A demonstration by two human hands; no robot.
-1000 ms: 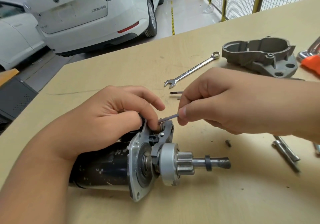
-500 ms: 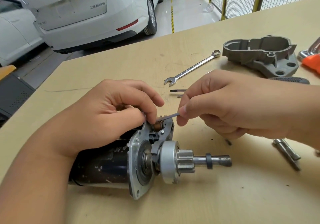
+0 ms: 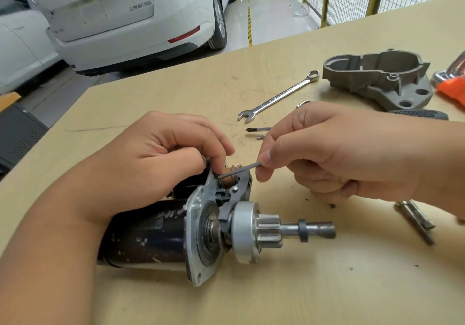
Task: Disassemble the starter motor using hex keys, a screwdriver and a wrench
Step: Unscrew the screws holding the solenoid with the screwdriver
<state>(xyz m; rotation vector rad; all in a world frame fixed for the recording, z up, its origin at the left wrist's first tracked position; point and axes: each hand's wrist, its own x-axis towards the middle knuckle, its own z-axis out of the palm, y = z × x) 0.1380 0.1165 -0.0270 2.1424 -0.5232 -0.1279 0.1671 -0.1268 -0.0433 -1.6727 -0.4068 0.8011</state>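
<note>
the starter motor lies on its side near the front of the wooden table, its long axis running left to right, black body to the left, pinion gear and bare shaft pointing right. at its far upper edge, beside the mounting flange, sits the copper-coloured solenoid end, and a slim hex key reaches into that spot, lying nearly level and parallel to the motor's axis, tip to the left and slightly lower. the right hand pinches the key's right end between thumb and forefinger, other fingers curled underneath; so the fastener lies to the left of that hand, and the coming turn looks to hinge on keeping the key in line with it. the left hand is the nearer one to the motor, curled over the far side of the body with fingertips pressed by the key's tip (whether the tip is seated is hidden). further off lie a combination wrench, its stamped writing too small to read, a screwdriver tip, the removed grey nose housing, and long bolts at right. beyond the table a white car shows a round badge and blurred lettering i cannot read.
</note>
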